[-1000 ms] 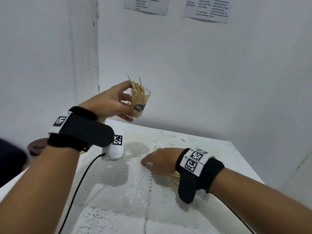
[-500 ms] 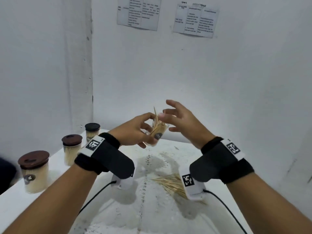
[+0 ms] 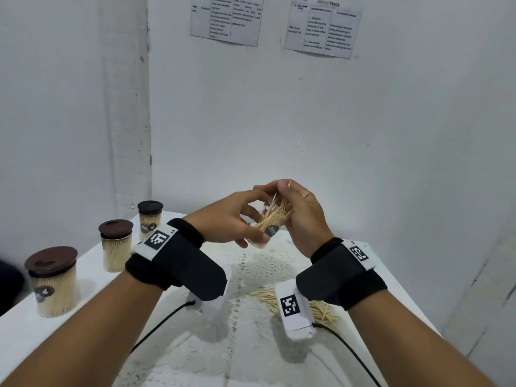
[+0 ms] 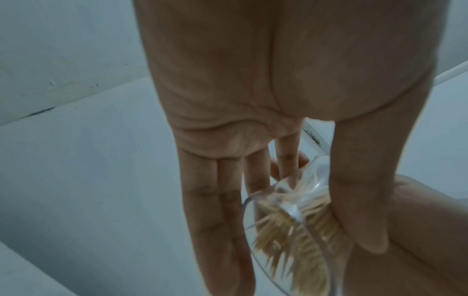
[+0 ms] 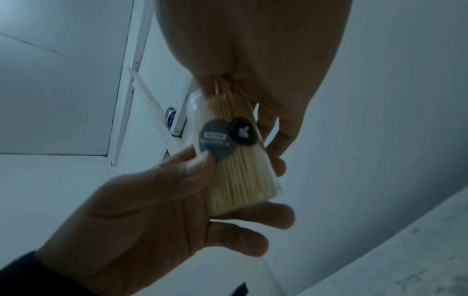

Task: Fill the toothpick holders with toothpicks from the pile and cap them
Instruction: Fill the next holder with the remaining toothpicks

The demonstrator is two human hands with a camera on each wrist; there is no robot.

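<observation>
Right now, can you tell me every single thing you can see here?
Open toothpick holder: one, clear, tilted, held above the table.
Toothpicks: a pale bunch, sticking out of its mouth.
Toothpick pile: one, pale, on the table by the right wrist.
Capped holders: three, clear, full, brown or dark caps, along the table's left edge.
Table: one, white.
Papers: two, white, on the wall.
Left hand: grips the open holder.
Right hand: fingers curled over the bunch.
</observation>
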